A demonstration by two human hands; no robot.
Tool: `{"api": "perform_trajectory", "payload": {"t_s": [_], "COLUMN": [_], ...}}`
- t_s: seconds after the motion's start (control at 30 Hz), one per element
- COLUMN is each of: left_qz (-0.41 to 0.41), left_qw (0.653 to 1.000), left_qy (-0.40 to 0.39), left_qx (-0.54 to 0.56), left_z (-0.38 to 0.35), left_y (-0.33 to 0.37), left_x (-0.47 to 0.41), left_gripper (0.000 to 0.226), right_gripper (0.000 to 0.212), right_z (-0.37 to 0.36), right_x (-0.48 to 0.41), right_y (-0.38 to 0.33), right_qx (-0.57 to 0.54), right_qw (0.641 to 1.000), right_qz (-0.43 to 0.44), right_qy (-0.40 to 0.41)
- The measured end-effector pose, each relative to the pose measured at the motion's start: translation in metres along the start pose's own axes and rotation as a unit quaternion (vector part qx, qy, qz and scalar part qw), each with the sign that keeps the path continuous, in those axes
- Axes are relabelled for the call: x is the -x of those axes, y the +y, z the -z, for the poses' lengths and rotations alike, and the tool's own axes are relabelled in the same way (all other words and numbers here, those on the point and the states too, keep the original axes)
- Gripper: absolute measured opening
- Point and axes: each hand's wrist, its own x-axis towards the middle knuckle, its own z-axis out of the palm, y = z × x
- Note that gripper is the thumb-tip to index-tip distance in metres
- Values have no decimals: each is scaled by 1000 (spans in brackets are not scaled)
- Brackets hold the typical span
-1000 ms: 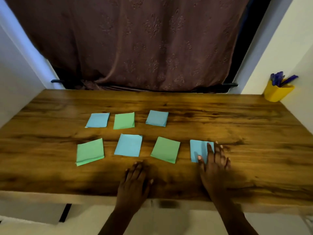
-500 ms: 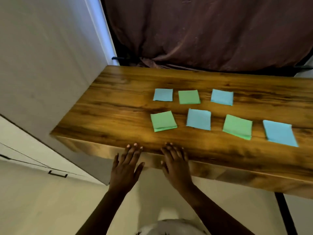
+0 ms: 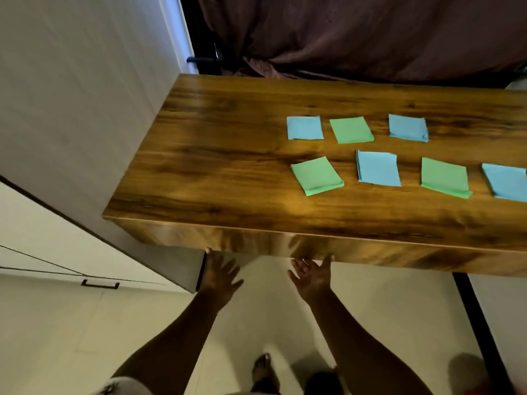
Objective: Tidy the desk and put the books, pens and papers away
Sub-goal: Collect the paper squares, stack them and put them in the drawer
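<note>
Seven folded papers lie on the brown wood-grain desk (image 3: 228, 166), in two tidy rows over its right half. Along the back run the back-left blue folded paper (image 3: 304, 127), the back-middle green folded paper (image 3: 351, 129) and the back-right blue folded paper (image 3: 408, 128). Nearer the front edge sit the front-left green folded paper (image 3: 316, 175), the front blue folded paper (image 3: 377, 168), the front green folded paper (image 3: 445, 177) and a last blue folded paper (image 3: 506, 181), cut off where the view ends. None touches its neighbour.

Neither hand has anything in it. The left hand (image 3: 218, 276) is below the desk's front-left corner, fingers spread and empty. The right hand (image 3: 312, 276) is turned palm up under the front edge, fingers loose, its tips about level with the lower lip. I cannot tell whether either actually touches the wood. Both are well apart from the papers.

I'd say the sorting looks done but the putting away has not started: every sheet in view is laid out, not gathered or stored. No books or pens show on this stretch, though the desk's right end is out of sight. A black handle (image 3: 99, 284) on the pale cabinet front to the left suggests storage, but that is a guess.
</note>
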Motion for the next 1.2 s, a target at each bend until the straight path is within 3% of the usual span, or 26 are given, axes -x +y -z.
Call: {"api": "perform_trajectory", "payload": {"t_s": [0.07,0.17,0.33,0.47,0.53,0.57,0.63,0.67,0.73,0.8,0.87,0.93,1.03,1.13,1.2], "left_qz": [-14,-21,-5,-7,-75,-140,-279,-343,-459,-500,-474,-441,-430,-419,-400], "left_qw": [996,984,978,991,993,976,905,851,702,568,492,446,424,420,421], "left_qy": [-27,1,12,45,90,114,103,95,101,91,88,87,85,92,95], "left_qx": [87,176,209,127,-24,-121,-305,-385,-535,-648,-725,-774,-793,-799,-808], "left_z": [-21,-37,-25,-12,-17,-22,-33,-37,-38,-36,-34,-31,-28,-30,-28], "left_y": [2,4,-6,-14,-16,-18,-29,-35,-42,-40,-36,-34,-34,-37,-40], "left_x": [-8,-10,-5,17,45,62,101,117,125,112,98,91,94,100,107], "left_gripper": [82,74,78,74,60,55,62,68,70,67,65,67,70,75,79], "right_gripper": [86,91,90,77,56,44,35,37,43,48,54,60,68,74,72], "right_z": [-1,0,10,24,19,14,9,9,12,16,19,21,26,26,30], "right_x": [-1,-6,-2,24,50,65,95,109,122,118,109,104,109,122,130], "right_y": [0,0,6,14,16,20,32,38,43,39,30,22,16,12,13], "right_qx": [-73,-112,-101,-1,122,205,376,442,550,648,719,776,818,839,842], "right_qw": [997,993,994,998,988,968,889,834,699,527,405,341,293,278,288], "right_qz": [11,20,15,1,42,94,234,309,446,541,555,519,487,460,450], "right_qy": [11,18,35,58,89,105,118,112,101,102,105,105,89,89,70]}}
